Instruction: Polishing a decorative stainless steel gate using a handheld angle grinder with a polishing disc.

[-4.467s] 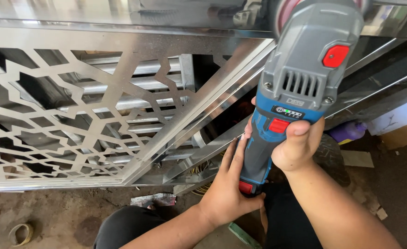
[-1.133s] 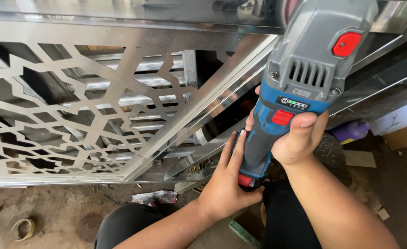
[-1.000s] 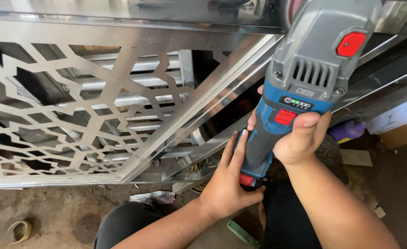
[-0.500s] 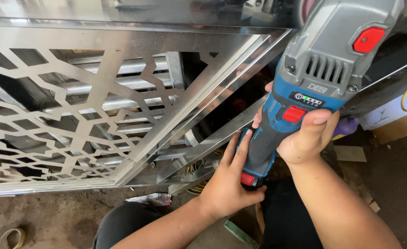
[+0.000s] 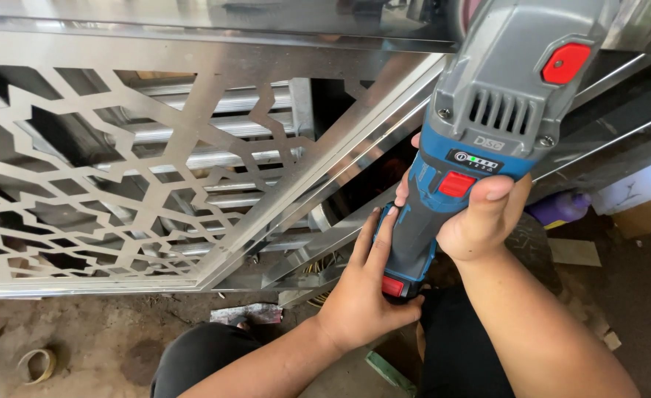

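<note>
A cordless angle grinder (image 5: 502, 110), grey head with a red button and a blue body, points up toward the top edge of a shiny metal frame (image 5: 281, 26). My right hand (image 5: 473, 214) wraps the blue body just below the grey head. My left hand (image 5: 362, 295) cups the lower end of the handle by the red battery clip. The grinder's disc is hidden behind the head at the top of the view. A perforated steel panel (image 5: 104, 177) with a geometric cut-out pattern fills the left side.
Stacked metal tubes (image 5: 215, 158) lie behind the panel. A roll of tape (image 5: 36, 364) rests on the dirty concrete floor at lower left. A purple bottle (image 5: 557, 208) and a cardboard box (image 5: 646, 214) sit at right. My dark-clothed knees are below.
The grinder and both hands have shifted to the right and slightly up along the frame's top edge. The grip of both hands is unchanged.
</note>
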